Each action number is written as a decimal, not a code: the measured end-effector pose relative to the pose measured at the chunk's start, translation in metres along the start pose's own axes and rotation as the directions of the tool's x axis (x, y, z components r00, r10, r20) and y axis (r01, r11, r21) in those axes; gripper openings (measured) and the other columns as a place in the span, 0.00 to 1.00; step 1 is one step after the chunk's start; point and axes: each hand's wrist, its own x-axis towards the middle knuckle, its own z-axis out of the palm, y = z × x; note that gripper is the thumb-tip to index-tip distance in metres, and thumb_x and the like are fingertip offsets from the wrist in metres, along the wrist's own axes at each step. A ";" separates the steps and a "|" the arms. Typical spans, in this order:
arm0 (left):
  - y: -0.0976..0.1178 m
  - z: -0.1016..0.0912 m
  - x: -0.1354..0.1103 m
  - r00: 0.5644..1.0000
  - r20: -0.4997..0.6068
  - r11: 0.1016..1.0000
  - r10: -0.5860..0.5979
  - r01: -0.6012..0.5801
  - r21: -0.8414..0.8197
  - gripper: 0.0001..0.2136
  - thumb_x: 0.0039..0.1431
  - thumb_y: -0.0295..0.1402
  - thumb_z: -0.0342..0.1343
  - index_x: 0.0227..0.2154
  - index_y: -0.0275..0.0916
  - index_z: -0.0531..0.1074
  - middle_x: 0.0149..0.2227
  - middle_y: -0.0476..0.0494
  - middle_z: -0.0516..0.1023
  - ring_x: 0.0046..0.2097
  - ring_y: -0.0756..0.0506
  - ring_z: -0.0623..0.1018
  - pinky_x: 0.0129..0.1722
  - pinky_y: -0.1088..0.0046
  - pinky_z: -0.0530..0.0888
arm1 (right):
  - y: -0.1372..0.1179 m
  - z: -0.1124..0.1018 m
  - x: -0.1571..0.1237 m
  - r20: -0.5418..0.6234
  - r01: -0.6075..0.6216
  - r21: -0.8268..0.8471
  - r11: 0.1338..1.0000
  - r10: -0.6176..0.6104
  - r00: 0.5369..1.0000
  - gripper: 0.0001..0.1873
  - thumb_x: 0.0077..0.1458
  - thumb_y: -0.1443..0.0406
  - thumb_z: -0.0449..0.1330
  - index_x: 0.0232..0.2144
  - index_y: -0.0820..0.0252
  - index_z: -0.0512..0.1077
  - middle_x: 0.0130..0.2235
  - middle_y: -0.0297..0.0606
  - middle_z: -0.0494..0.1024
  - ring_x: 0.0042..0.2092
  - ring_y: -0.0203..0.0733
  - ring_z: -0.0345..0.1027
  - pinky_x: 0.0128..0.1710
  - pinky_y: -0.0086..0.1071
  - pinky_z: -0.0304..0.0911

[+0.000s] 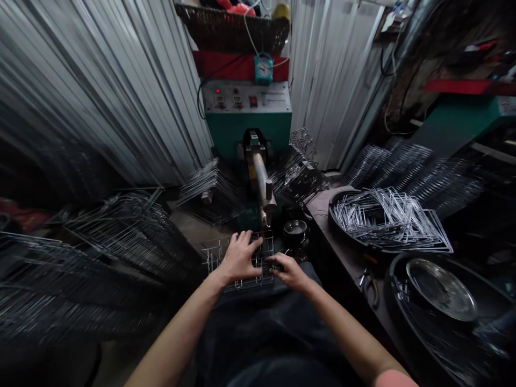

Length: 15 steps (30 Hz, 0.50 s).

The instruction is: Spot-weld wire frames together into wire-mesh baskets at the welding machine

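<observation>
A wire rack (215,255) of crossed metal rods lies in front of me, over my lap and below the welding machine's electrode arm (262,183). My left hand (241,259) lies across the top of this rack, fingers spread and thumb apart. At the rack's right edge, my right hand (289,272) has its fingers drawn together in a pinch. Whatever sits between those fingertips is too small and dark to make out. The electrode tip (266,219) hangs just beyond the rack's far edge.
Behind stands the green machine (250,126) with its control panel (248,98). Stacks of wire racks (116,226) crowd the left. On the right are a black tub of wire frames (382,215), pliers (370,287) and a round metal dish (441,287). A small metal bowl (295,228) sits near the electrode.
</observation>
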 end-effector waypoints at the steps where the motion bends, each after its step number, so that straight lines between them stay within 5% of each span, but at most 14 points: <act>1: -0.001 0.001 0.001 1.000 0.004 1.000 0.000 0.000 -0.010 0.38 0.34 0.39 0.64 0.54 0.38 0.64 0.58 0.27 0.60 0.59 0.27 0.59 0.57 0.46 0.53 | 0.002 0.001 0.001 -0.023 0.011 -0.027 1.000 -0.011 1.000 0.17 0.48 0.73 0.57 0.42 0.58 0.70 0.41 0.41 0.73 0.44 0.42 0.67 0.45 0.37 0.63; 15: -0.020 0.000 0.015 0.995 0.089 0.999 0.043 -0.046 0.028 0.39 0.39 0.42 0.63 0.57 0.40 0.60 0.59 0.27 0.57 0.60 0.27 0.57 0.58 0.47 0.52 | 0.000 0.003 0.015 -0.118 0.045 -0.126 0.991 -0.060 0.991 0.09 0.50 0.73 0.57 0.34 0.59 0.74 0.34 0.38 0.73 0.38 0.38 0.69 0.38 0.30 0.64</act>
